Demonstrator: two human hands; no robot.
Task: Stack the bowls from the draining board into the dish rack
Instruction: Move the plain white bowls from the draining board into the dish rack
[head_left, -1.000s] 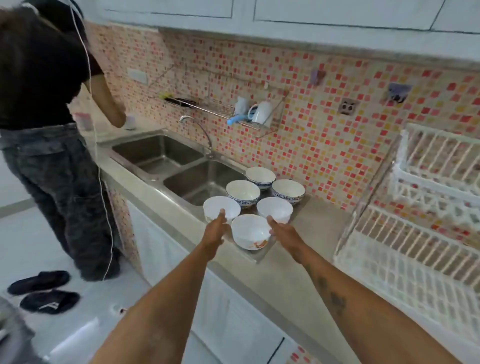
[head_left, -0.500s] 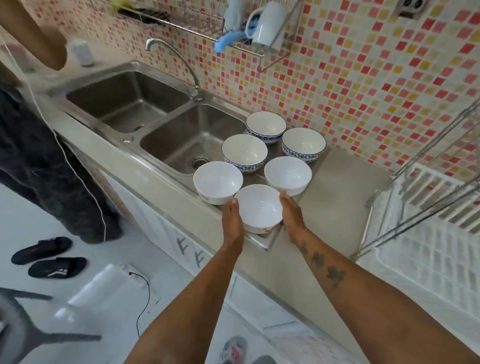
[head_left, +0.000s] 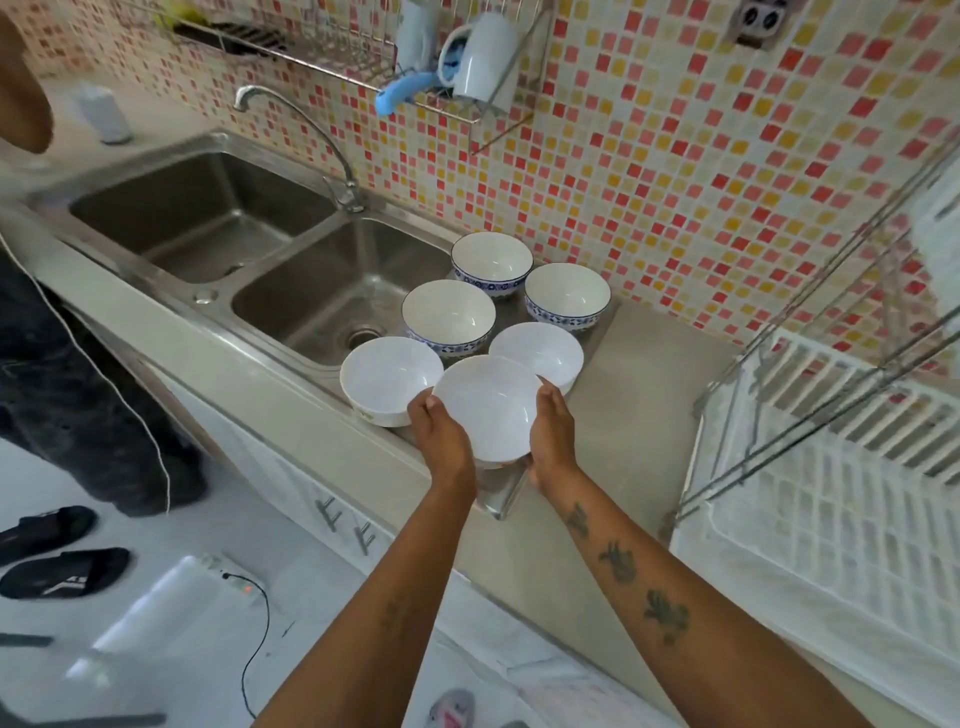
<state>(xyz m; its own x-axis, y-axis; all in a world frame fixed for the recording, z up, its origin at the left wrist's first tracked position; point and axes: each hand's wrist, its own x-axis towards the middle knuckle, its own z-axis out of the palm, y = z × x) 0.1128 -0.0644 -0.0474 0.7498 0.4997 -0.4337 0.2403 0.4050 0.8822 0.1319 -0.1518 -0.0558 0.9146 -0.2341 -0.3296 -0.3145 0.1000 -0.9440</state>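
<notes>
Both hands cup the nearest white bowl (head_left: 488, 408) at the front corner of the draining board (head_left: 501, 499): the left hand (head_left: 441, 436) grasps its left side, the right hand (head_left: 551, 434) its right. Five more bowls stand behind it, two plain white ones (head_left: 392, 379) nearest and three blue-patterned ones (head_left: 449, 317) toward the tiled wall, while the white dish rack (head_left: 831, 499) sits at the right end of the counter.

Steel draining board (head_left: 498, 496) right of the sink holds five bowls: three blue-rimmed bowls (head_left: 449, 317) at the back, two plain white bowls (head_left: 389, 376) in front. White dish rack (head_left: 831, 519) sits on the beige tabletop (head_left: 639, 415) to its right.
</notes>
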